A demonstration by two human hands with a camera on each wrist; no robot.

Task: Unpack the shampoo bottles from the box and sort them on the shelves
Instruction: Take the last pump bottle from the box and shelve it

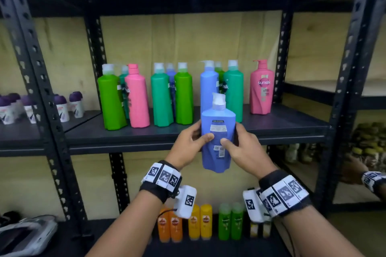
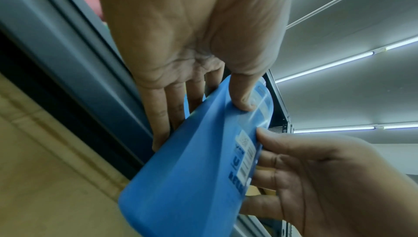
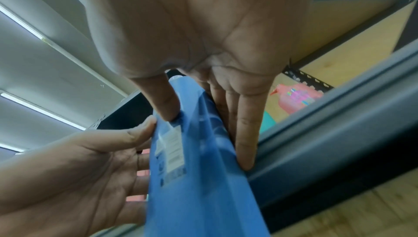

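At the centre of the head view a blue shampoo bottle [image 1: 217, 137] is held upright in front of the middle shelf [image 1: 292, 129], its base hanging below the shelf's front lip and its white pump cap level with the bottles already standing there. The left hand [image 1: 189, 146] clasps its left flank, thumb laid across the printed back label and fingers wrapped behind; the right hand [image 1: 245, 148] mirrors it on the right flank, thumb pressed near the barcode. The wrist views confirm both grips: thumbs on the near face, fingers spread along the far face. This looks like the placing step, one bottle out of the box and on its way to the row; the box itself is not in view. The next move seems to call for lifting the base over the lip and setting it down, probably by the taller blue bottle [image 1: 208, 87] just behind, where a gap shows in front. The bottle is smooth, matte plastic with flat, faceted sides tapering to a narrow shoulder, likely slippery but easy to clamp. Around it stand green, teal and pink bottles [image 1: 136, 98] of like shape, and a pink pump bottle [image 1: 262, 89] to the right; the shelving is dark perforated steel. Small orange, yellow and green bottles line the lower centre.
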